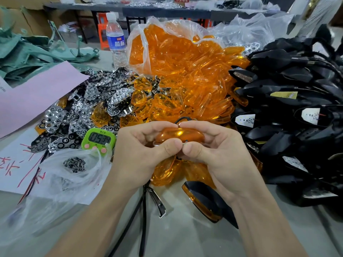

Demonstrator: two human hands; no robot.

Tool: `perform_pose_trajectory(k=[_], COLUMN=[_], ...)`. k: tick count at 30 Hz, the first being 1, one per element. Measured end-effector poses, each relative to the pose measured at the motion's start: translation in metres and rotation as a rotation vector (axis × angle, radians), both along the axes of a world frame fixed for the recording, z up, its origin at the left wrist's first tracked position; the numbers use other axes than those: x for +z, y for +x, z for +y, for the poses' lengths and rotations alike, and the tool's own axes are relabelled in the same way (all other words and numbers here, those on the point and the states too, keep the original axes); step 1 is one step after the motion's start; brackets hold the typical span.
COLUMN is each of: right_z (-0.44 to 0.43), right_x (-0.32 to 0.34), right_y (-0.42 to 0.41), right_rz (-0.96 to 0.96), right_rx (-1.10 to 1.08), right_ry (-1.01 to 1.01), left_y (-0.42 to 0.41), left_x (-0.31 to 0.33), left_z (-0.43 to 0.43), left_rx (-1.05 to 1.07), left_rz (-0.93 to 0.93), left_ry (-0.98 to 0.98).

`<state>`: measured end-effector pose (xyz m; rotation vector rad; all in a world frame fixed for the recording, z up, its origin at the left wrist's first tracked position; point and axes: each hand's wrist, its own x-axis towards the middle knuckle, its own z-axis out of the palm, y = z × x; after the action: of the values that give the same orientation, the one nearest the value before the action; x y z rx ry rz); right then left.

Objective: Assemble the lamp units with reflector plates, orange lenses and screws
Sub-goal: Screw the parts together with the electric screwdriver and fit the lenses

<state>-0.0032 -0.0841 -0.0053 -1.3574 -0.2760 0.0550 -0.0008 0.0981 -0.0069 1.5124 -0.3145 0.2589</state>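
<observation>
My left hand (141, 154) and my right hand (219, 151) both grip one lamp unit with an orange lens (179, 135) on top, held above the table. Thumbs and forefingers pinch its near and far edges. A black cable (143, 210) hangs from it to the table. Behind lies a heap of orange lenses (185, 76), partly in a clear bag. Chrome reflector plates (96, 101) are piled at left. Black lamp housings (297, 101) are stacked at right. Screws (75, 165) sit in a clear bag at near left. A finished unit (206, 201) lies under my right wrist.
A green timer (98, 139) reading 05:34 stands left of my hands. A water bottle (115, 38) is at the back. Pink paper (33, 95) and a white sheet with red writing (14, 162) lie at left. Green sacking (27, 51) is far left.
</observation>
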Motion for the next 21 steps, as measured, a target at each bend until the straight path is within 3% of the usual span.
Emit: perform_pose_trajectory(k=[6, 12, 21], right_z=[0.0, 0.0, 0.011], right_x=[0.001, 0.005, 0.002], right_y=[-0.001, -0.003, -0.004], right_rz=[-0.037, -0.106, -0.135], right_rx=[-0.025, -0.092, -0.119], right_ry=[-0.04, -0.053, -0.069], left_y=[-0.001, 0.006, 0.004], left_x=[-0.002, 0.0, -0.003], left_z=[-0.002, 0.005, 0.001], left_rx=[0.033, -0.207, -0.125], left_rz=[-0.013, 0.112, 0.088], left_ry=[0.006, -0.093, -0.16])
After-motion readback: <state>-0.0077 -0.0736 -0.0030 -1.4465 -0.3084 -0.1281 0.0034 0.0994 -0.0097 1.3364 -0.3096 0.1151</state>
